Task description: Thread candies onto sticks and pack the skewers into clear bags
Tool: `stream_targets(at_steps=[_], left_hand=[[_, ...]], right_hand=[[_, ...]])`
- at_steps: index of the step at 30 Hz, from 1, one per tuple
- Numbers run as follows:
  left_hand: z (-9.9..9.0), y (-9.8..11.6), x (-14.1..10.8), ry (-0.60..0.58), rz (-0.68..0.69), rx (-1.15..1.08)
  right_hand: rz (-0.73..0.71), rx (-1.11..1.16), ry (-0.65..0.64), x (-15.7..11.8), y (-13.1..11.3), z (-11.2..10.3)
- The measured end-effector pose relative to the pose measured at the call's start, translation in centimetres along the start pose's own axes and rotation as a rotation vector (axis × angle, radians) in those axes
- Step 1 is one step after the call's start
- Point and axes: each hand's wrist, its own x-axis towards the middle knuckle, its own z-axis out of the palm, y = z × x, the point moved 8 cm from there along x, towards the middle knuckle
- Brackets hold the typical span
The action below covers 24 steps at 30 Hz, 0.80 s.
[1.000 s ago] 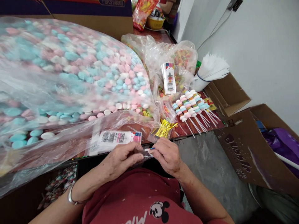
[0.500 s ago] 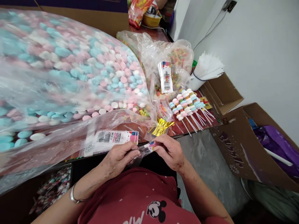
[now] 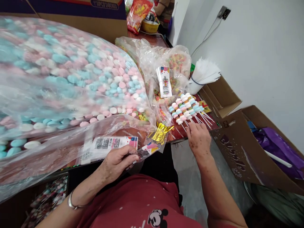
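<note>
My left hand [image 3: 121, 160] pinches a small clear plastic bag [image 3: 150, 147] with a colourful printed end, held at the table's front edge. To the right, my right hand [image 3: 199, 139] has its fingers closed on the white stick of a marshmallow skewer; the fingertips are partly hidden. That skewer lies in a row of marshmallow skewers [image 3: 186, 109] with pink, white and blue pieces and fruit-coloured rings. Between my hands sits a bundle of gold twist ties [image 3: 161, 132]. A stack of flat printed bags [image 3: 111, 142] lies behind my left hand.
A huge clear bag of marshmallows [image 3: 71, 72] fills the left. Behind are bags of gummy rings [image 3: 177, 60], another stack of printed bags [image 3: 164, 82] and a white cup of paper sticks [image 3: 197, 85]. Cardboard boxes [image 3: 237, 148] stand at right; a box of wrapped sweets [image 3: 47, 196] is lower left.
My right hand has let go of the small plastic bag and moved right to the skewer sticks. My left hand still holds the bag. The camera view has shifted slightly.
</note>
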Motion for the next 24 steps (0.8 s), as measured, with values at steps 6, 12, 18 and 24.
stream_targets(at_steps=[6, 12, 18, 24], left_hand=[[-2.0, -0.7, -0.6, 0.102, -0.048, -0.102], [-4.9, 0.8, -1.0, 0.21, -0.001, -0.135], [-7.1, 1.8, -1.1, 0.252, 0.053, -0.142], [-8.0, 0.3, -1.6, 0.237, 0.062, -0.165]], right_hand=[[0.052, -0.035, -0.04, 0.0, 0.4, 2.0], [-0.026, 0.127, 0.279, -0.2, 1.0, -1.0], [-0.139, 0.629, 0.298, 0.9, -0.7, -5.1], [-0.381, 0.661, 0.299, 1.9, -4.8, -8.1]])
